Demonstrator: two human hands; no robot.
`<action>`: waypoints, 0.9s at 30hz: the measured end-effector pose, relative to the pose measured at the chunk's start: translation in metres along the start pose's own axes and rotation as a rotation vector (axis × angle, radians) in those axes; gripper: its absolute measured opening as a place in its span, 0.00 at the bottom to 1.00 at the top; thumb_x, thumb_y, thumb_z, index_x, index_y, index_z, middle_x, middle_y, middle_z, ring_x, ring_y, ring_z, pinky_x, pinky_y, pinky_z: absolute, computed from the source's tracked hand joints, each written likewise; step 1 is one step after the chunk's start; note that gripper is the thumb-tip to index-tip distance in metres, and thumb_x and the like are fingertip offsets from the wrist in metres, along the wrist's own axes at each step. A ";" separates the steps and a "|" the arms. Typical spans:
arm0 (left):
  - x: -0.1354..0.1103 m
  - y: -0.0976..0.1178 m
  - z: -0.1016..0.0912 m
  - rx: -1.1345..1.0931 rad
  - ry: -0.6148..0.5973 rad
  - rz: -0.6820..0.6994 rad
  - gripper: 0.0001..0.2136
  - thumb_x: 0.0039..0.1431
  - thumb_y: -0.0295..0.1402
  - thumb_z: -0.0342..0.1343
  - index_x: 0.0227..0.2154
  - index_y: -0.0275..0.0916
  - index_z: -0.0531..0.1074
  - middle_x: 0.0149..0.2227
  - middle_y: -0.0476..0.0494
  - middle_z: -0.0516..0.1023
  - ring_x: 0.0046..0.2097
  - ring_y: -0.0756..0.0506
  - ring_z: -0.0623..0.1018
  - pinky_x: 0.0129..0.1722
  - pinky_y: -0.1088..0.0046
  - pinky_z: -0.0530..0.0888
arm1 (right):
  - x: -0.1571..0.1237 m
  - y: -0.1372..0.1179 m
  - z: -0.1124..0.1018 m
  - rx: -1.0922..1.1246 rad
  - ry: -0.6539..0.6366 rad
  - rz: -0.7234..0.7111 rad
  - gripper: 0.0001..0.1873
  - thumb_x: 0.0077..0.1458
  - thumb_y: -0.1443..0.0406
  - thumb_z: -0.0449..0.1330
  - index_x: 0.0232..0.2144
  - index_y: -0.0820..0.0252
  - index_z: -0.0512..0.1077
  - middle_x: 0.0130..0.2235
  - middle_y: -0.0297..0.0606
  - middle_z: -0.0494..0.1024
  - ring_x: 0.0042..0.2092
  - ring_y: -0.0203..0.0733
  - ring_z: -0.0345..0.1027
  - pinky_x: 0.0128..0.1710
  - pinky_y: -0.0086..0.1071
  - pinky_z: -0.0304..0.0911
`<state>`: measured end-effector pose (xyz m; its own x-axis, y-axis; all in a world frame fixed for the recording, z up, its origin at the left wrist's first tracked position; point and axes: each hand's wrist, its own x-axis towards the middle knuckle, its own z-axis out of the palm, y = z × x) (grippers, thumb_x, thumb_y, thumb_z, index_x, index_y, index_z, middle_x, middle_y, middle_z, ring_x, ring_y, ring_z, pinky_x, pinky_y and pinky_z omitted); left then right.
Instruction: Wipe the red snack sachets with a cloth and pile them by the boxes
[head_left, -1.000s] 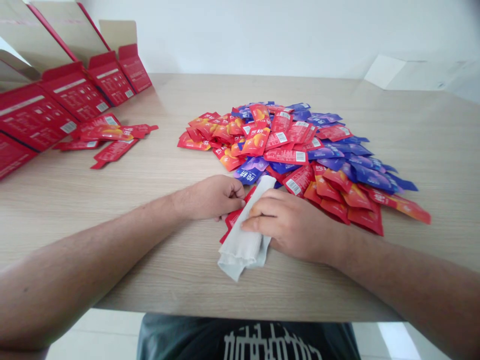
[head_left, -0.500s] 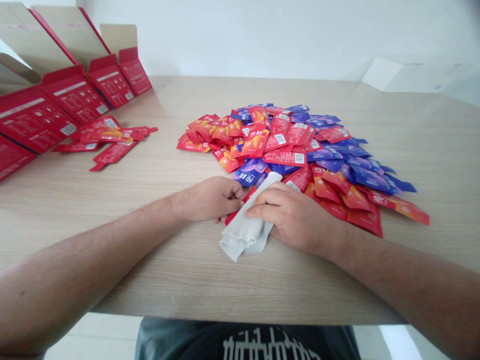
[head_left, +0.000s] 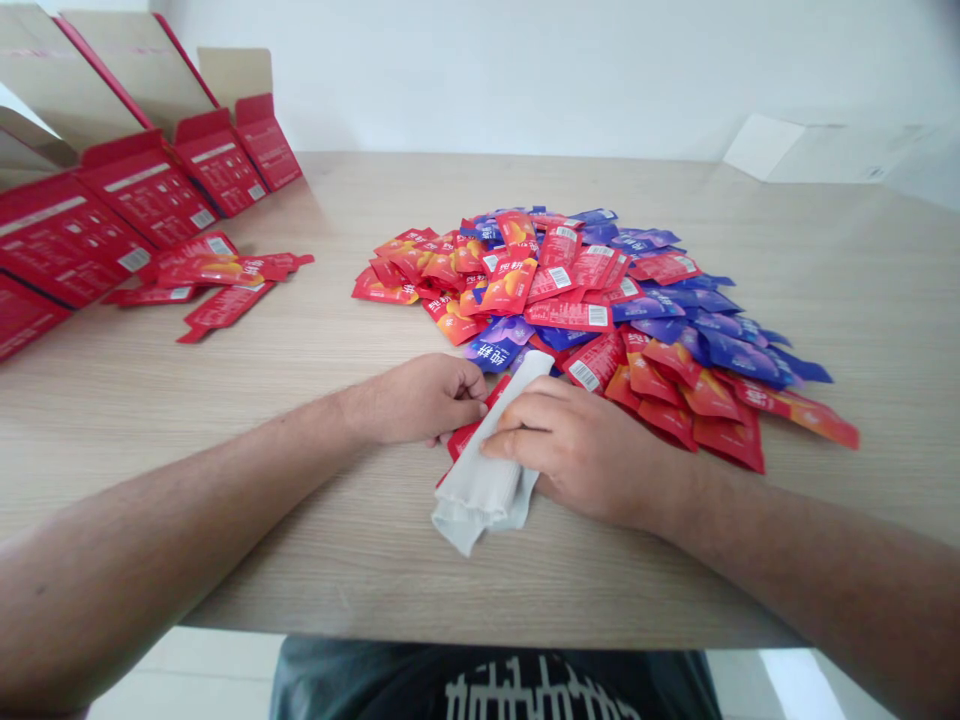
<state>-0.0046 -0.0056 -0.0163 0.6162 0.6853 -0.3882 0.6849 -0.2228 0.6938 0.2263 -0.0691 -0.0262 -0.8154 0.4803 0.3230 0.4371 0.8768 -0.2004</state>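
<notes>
A folded white cloth (head_left: 480,485) lies over a red packet (head_left: 469,435) on the wooden table (head_left: 315,520), just in front of me. My right hand (head_left: 577,450) presses its curled fingers down on the cloth. Beside it, my left hand (head_left: 424,398) pinches the red packet's left edge with closed fingers. Only a thin strip of that packet shows beside the cloth. Just beyond both hands spreads a big heap of red, orange and blue packets (head_left: 600,300).
Several open red cardboard boxes (head_left: 142,180) stand at the far left, with a few loose red packets (head_left: 214,280) before them. A white folded sheet (head_left: 780,145) lies at the far right edge. The table's front edge runs near my lap.
My right hand slid the cloth away along the packet, then drew it back toward me. My left hand stayed in place on the packet.
</notes>
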 end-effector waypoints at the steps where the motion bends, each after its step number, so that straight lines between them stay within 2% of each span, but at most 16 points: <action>1: 0.000 0.000 0.000 -0.002 0.001 -0.001 0.05 0.59 0.37 0.54 0.33 0.43 0.71 0.21 0.55 0.76 0.23 0.50 0.78 0.19 0.81 0.70 | 0.000 0.000 0.000 0.005 -0.006 -0.018 0.13 0.63 0.70 0.62 0.49 0.61 0.79 0.46 0.44 0.78 0.49 0.50 0.67 0.53 0.45 0.65; 7: 0.000 0.000 0.000 -0.029 -0.007 -0.019 0.05 0.58 0.35 0.53 0.34 0.43 0.72 0.22 0.55 0.76 0.23 0.50 0.77 0.19 0.80 0.71 | 0.000 0.002 -0.001 -0.001 0.051 0.081 0.16 0.59 0.74 0.62 0.49 0.62 0.79 0.45 0.44 0.78 0.49 0.51 0.67 0.51 0.45 0.66; 12: -0.001 0.002 -0.001 0.016 0.013 0.000 0.06 0.59 0.37 0.54 0.33 0.42 0.72 0.21 0.55 0.75 0.22 0.50 0.76 0.18 0.81 0.69 | 0.001 -0.001 -0.001 0.016 0.003 -0.020 0.13 0.62 0.71 0.63 0.48 0.61 0.79 0.46 0.43 0.79 0.49 0.50 0.67 0.52 0.45 0.66; 17: 0.000 0.002 -0.001 -0.025 0.002 -0.016 0.05 0.58 0.36 0.54 0.33 0.42 0.72 0.21 0.55 0.76 0.23 0.50 0.77 0.20 0.80 0.70 | 0.000 0.001 0.000 0.001 0.050 0.114 0.17 0.58 0.75 0.62 0.49 0.61 0.79 0.45 0.44 0.79 0.49 0.51 0.67 0.51 0.45 0.66; 22: 0.001 0.001 -0.002 0.015 0.009 0.000 0.06 0.58 0.38 0.55 0.33 0.42 0.72 0.21 0.55 0.75 0.22 0.50 0.77 0.18 0.80 0.68 | 0.000 -0.001 0.001 0.006 -0.010 -0.024 0.13 0.63 0.70 0.61 0.49 0.60 0.78 0.47 0.43 0.79 0.50 0.50 0.67 0.53 0.45 0.65; 27: 0.000 0.000 -0.001 -0.019 -0.009 -0.007 0.05 0.58 0.36 0.54 0.33 0.42 0.71 0.22 0.55 0.75 0.23 0.50 0.77 0.19 0.80 0.70 | 0.000 0.001 0.001 -0.015 0.049 0.107 0.16 0.59 0.74 0.61 0.49 0.61 0.79 0.45 0.44 0.79 0.49 0.51 0.67 0.52 0.45 0.66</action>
<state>-0.0048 -0.0052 -0.0155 0.6149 0.6805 -0.3985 0.6816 -0.2044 0.7026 0.2267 -0.0688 -0.0272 -0.7445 0.5711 0.3458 0.5265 0.8207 -0.2219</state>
